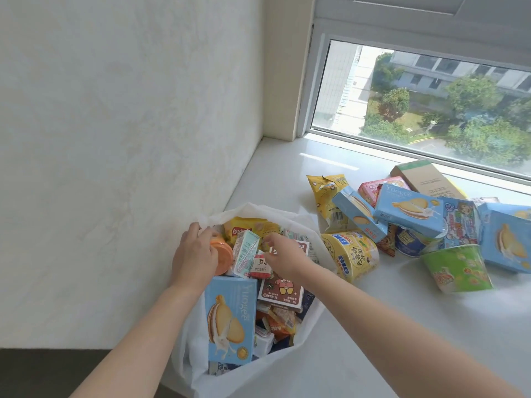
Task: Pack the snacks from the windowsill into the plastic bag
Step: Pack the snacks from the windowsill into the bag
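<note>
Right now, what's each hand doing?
Left hand: closed on the bag rim.
Right hand: fingers in the bag; whether it grips anything cannot be told.

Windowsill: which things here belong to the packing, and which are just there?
Job:
plastic bag
yellow cup
green cup
blue biscuit box
yellow packet
left hand
right hand

Just there:
window
wall
</note>
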